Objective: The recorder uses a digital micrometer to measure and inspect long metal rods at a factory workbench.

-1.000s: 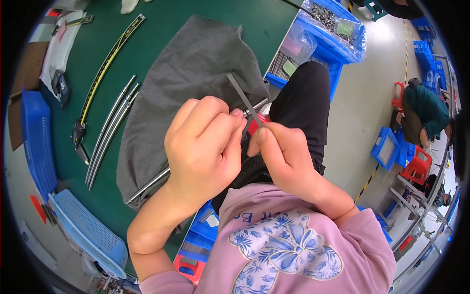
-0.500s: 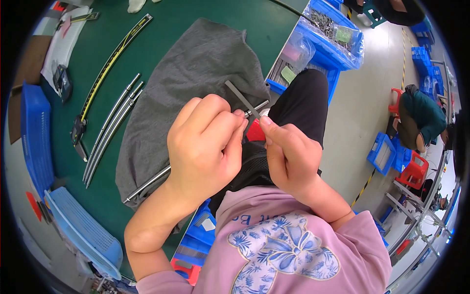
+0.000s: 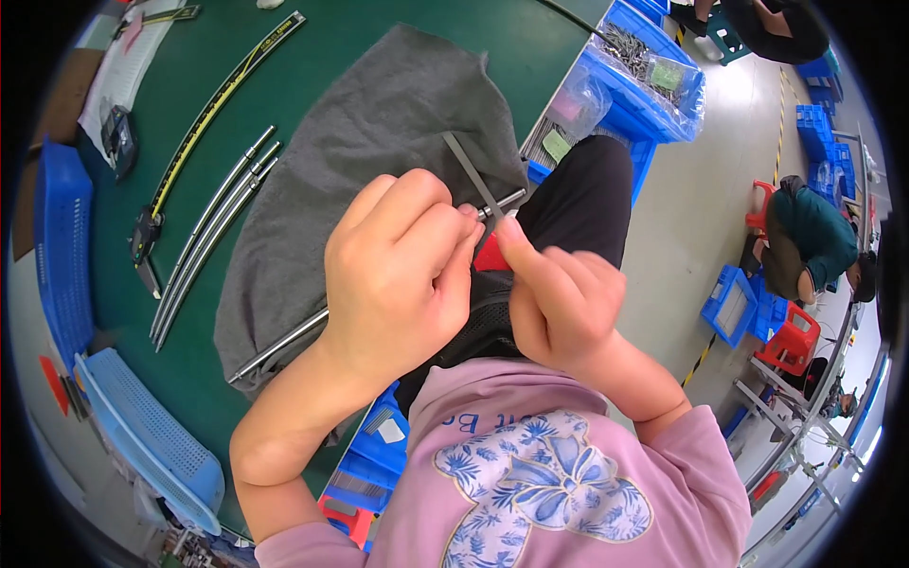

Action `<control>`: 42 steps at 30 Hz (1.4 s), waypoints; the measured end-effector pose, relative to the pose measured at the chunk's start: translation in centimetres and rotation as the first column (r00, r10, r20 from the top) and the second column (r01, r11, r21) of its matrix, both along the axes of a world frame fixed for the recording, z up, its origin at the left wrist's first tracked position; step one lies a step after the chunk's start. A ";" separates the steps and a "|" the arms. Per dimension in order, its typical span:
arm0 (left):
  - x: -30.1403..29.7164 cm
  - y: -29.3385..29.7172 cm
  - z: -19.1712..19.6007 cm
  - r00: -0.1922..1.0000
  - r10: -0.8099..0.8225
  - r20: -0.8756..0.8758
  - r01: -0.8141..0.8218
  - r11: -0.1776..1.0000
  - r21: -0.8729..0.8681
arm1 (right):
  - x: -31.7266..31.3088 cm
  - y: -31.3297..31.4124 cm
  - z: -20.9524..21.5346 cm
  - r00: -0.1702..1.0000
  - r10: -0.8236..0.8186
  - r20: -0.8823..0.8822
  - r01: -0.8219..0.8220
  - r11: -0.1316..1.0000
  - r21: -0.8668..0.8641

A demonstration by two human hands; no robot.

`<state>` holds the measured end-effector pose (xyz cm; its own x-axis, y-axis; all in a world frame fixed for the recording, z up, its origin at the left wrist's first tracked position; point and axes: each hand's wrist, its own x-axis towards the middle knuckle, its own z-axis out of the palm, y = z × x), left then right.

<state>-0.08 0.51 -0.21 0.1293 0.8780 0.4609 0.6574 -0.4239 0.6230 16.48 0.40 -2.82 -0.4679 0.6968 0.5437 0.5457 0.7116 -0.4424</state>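
The person's left hand [image 3: 402,275] is curled into a tight fist around a long steel rod [image 3: 284,343], whose near end pokes out past the fingertips close to the chest while the rest runs back and down to the left over a grey cloth [image 3: 379,123] spread on the green desk [image 3: 331,38]. The right hand [image 3: 559,298] is closed too, thumb pressed forward, pinching a small red-handled tool [image 3: 490,254] against the rod's tip. A flat dark metal strip [image 3: 471,170] stands out from the same spot, angled up and to the left; whether it belongs to the tool or is a separate piece cannot be told.

The step in hand looks like fine work on the rod's end: fitting, trimming or checking something right at the tip, with both hands meeting above the lap. The next move would call for keeping the rod steady in the left fist and small, controlled motion from the right fingers, since the contact point is tiny and half hidden by the thumbs.

On the desk to the left lie three more steel rods [image 3: 213,241] side by side, a long black-and-yellow ruler [image 3: 222,104] and blue trays [image 3: 62,246]. A blue bin of small parts [image 3: 653,80] sits at the desk's far corner.
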 end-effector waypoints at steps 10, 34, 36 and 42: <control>0.0 -0.1 -0.2 1.000 0.014 -0.005 -0.014 1.000 -0.017 | -0.2 0.0 -0.2 0.998 -0.007 -0.055 0.006 1.000 -0.019; 0.2 -0.1 0.0 1.000 0.028 -0.007 -0.028 0.999 -0.020 | 0.6 -1.8 -0.5 0.998 -0.029 -0.058 0.028 0.999 -0.021; 0.2 0.0 -0.1 1.000 0.027 0.002 -0.027 0.999 -0.021 | -0.1 -1.0 0.0 0.998 -0.038 -0.049 0.037 0.999 -0.017; 0.0 0.1 0.1 1.000 -0.003 -0.011 0.003 1.000 -0.021 | 0.7 -2.2 -0.4 0.998 -0.056 0.004 0.056 0.996 -0.068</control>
